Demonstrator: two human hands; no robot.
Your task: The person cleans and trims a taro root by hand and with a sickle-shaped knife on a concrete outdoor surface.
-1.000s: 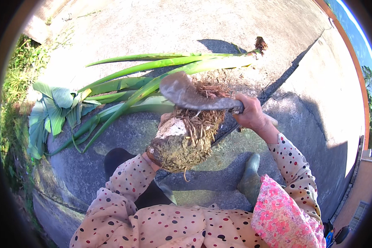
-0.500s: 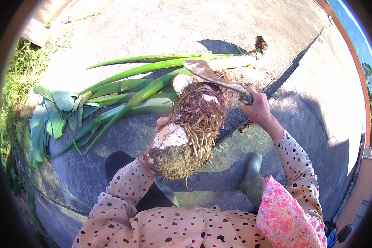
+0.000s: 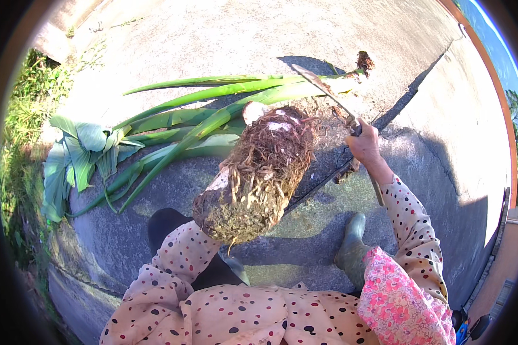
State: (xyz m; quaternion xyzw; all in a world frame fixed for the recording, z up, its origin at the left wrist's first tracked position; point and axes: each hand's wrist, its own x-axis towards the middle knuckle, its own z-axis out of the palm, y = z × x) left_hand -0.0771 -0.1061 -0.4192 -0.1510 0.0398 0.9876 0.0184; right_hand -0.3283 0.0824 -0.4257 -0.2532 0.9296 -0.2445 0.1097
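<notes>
A thick taro corm (image 3: 265, 167), matted with brown fibrous roots and caked soil, is raised before me at a tilt. Pale bare patches show at its upper end and left side. Mostly hidden behind the corm, my left hand (image 3: 221, 165) supports it from the left and below. My right hand (image 3: 365, 142) is closed round the handle of a curved, soil-stained knife (image 3: 323, 86). The blade points up and left, apart from the corm; the handle's end runs down past my wrist. Several long green taro stalks (image 3: 213, 122) lie on the ground beyond.
Large drooping leaves (image 3: 77, 152) lie at the left end of the stalks, near grass (image 3: 20, 149). The concrete ground (image 3: 437, 155) has a dark crack running diagonally. My boot (image 3: 351, 244) stands below my right hand. A pink flowered cloth (image 3: 397, 287) hangs by my right arm.
The knife has swung up and right, away from the corm, and its blade now appears narrower. The corm has turned and shifted slightly left, so its white left patch shows less.
</notes>
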